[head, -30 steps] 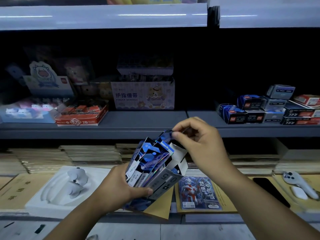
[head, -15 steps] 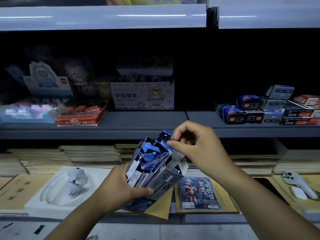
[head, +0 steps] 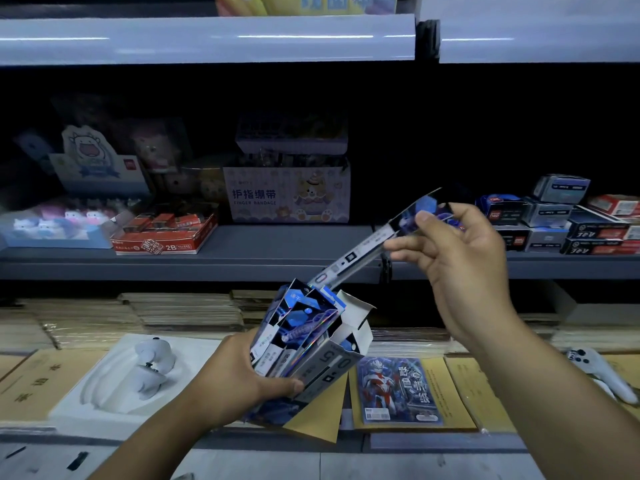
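Observation:
My left hand (head: 239, 379) grips an open cardboard display box (head: 332, 355) tilted up to the right, packed with several slim blue and white packs (head: 294, 327). My right hand (head: 460, 268) pinches one such slim pack (head: 377, 244) by its upper end. That pack is lifted almost wholly out, slanting from the box's open top up to the right in front of the grey shelf (head: 263, 247).
A finger bandage box (head: 287, 195), a red 2B pencil box (head: 166, 233) and small stacked boxes (head: 568, 220) stand on the grey shelf. Below lie a white tray (head: 104, 393), a superhero card pack (head: 398, 389), brown notebooks (head: 31, 379) and a white controller (head: 602, 372).
My right hand took hold of a slim pack at the box's top and drew it up and to the right, out of the box. My left hand kept the box still.

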`<act>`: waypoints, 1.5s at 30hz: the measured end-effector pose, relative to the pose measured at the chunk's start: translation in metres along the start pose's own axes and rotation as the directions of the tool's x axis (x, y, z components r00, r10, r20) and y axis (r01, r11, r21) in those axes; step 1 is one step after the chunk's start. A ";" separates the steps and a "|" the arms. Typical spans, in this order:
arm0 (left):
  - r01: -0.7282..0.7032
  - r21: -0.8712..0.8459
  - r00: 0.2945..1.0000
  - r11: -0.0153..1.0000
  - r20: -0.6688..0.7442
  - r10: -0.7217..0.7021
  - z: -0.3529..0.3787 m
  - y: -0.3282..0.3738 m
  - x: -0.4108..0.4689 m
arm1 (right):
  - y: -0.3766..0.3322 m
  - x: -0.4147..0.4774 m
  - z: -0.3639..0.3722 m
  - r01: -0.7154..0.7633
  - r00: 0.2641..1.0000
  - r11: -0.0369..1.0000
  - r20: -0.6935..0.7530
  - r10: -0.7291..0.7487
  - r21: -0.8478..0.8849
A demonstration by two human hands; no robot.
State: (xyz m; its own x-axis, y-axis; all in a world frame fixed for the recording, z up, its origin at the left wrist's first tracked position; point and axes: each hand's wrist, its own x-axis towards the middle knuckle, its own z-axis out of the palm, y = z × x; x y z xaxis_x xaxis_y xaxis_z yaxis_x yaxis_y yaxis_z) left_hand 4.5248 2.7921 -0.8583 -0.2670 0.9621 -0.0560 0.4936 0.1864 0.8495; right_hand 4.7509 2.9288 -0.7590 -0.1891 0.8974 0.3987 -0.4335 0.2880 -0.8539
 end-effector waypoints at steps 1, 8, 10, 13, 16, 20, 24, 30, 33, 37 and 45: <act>0.002 0.001 1.000 1.000 -0.003 -0.002 0.000 -0.001 0.000 | 0.000 0.001 -0.003 0.016 1.000 1.000 -0.011 -0.016 -0.008; 0.025 -0.006 0.997 1.000 -0.069 -0.025 -0.008 -0.011 0.003 | -0.010 0.006 -0.023 0.129 0.986 0.989 -0.099 -0.136 -0.074; 0.037 -0.003 0.995 0.999 -0.088 -0.037 -0.009 -0.013 0.004 | -0.014 0.007 -0.025 0.159 0.979 0.983 -0.117 -0.170 -0.096; 0.047 -0.009 0.992 0.999 -0.118 -0.047 -0.008 -0.016 0.006 | -0.015 0.006 -0.025 0.190 0.974 0.968 -0.089 -0.207 -0.164; 0.038 -0.004 0.988 0.999 -0.150 -0.039 -0.006 -0.017 0.008 | -0.011 0.003 -0.021 0.209 0.971 0.943 -0.057 -0.231 -0.259; 0.040 -0.025 0.986 0.999 -0.160 -0.043 -0.003 -0.015 0.009 | 0.001 -0.002 -0.012 0.160 0.985 0.921 -0.007 -0.174 -0.356; 0.027 -0.039 0.985 0.999 -0.172 -0.034 -0.002 -0.012 0.009 | 0.010 -0.008 -0.008 0.184 0.982 0.866 0.045 -0.185 -0.465; 0.032 -0.053 0.977 0.998 -0.210 -0.043 -0.003 -0.013 0.008 | 0.021 -0.020 0.000 0.214 0.977 0.762 0.135 -0.166 -0.611; 0.038 -0.066 0.976 0.997 -0.212 -0.052 -0.003 -0.014 0.009 | 0.030 -0.027 0.005 0.222 0.973 0.711 0.193 -0.123 -0.667; 0.018 -0.067 0.974 0.998 -0.224 -0.033 -0.002 -0.011 0.009 | 0.037 -0.030 0.010 0.308 0.936 0.468 0.352 0.006 -0.828; -0.019 -0.043 0.984 0.999 -0.175 0.011 0.002 -0.007 0.009 | 0.029 -0.034 0.018 0.360 0.905 0.616 0.423 -0.047 -0.700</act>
State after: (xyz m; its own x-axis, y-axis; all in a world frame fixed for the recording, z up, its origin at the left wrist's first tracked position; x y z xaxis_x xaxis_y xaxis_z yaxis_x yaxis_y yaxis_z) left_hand 4.5203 2.7997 -0.8657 -0.4027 0.9142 0.0460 0.4625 0.1598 0.8721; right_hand 4.7292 2.9009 -0.7910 -0.5233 0.6570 0.5426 0.2820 0.7344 -0.6173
